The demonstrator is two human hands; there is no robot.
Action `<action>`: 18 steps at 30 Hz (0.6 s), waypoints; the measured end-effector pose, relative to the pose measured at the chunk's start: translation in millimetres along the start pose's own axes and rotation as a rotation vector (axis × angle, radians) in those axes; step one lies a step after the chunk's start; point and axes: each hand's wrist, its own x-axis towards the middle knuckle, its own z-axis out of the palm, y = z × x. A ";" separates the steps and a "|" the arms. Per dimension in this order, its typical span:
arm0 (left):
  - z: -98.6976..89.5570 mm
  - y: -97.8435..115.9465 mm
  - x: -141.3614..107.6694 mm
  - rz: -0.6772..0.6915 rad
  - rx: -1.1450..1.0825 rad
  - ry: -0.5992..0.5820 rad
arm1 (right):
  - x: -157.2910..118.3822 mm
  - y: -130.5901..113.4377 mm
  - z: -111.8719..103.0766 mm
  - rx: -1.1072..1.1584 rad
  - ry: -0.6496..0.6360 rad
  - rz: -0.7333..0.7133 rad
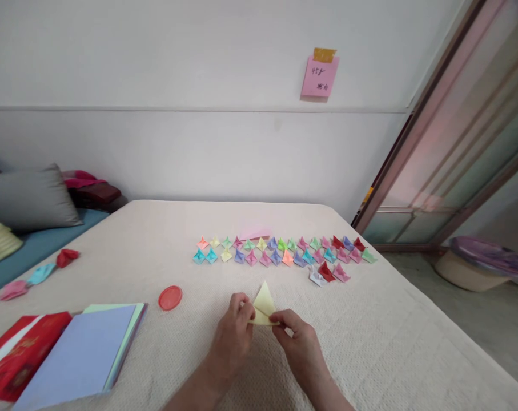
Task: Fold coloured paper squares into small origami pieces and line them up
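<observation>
A pale yellow folded paper [264, 301] points upward between my hands, with a triangular tip at the top and a flat band along its lower edge. My left hand [236, 328] pinches its lower left corner. At the lower right corner, my right hand [296, 339] grips it between thumb and fingers. Beyond the hands, small folded paper pieces in many colours stand in rows, among them a red one [326, 272] and a white one [317, 276]. A pink sheet [256, 231] lies behind the rows.
A red round lid [170, 298] lies left of my hands on the cream cloth [190, 354]. Farther left are a stack of coloured paper [81, 357], a red packet [23, 354] and folded pieces in pink [13, 290], blue [41, 273] and red [67, 258].
</observation>
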 end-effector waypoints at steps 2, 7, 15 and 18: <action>3.1 -3.2 0.5 0.014 0.138 -0.040 | 0.7 2.2 2.9 -0.079 -0.024 -0.013; 5.7 -9.8 -0.4 0.025 0.270 -0.232 | -2.9 7.2 8.2 -0.299 -0.151 -0.036; -9.2 -20.4 -3.3 -0.078 0.202 -0.311 | -9.6 5.1 7.8 -0.534 -0.296 -0.004; -1.3 -14.3 -1.3 -0.111 0.171 -0.292 | -7.1 4.8 9.3 -0.560 -0.304 -0.016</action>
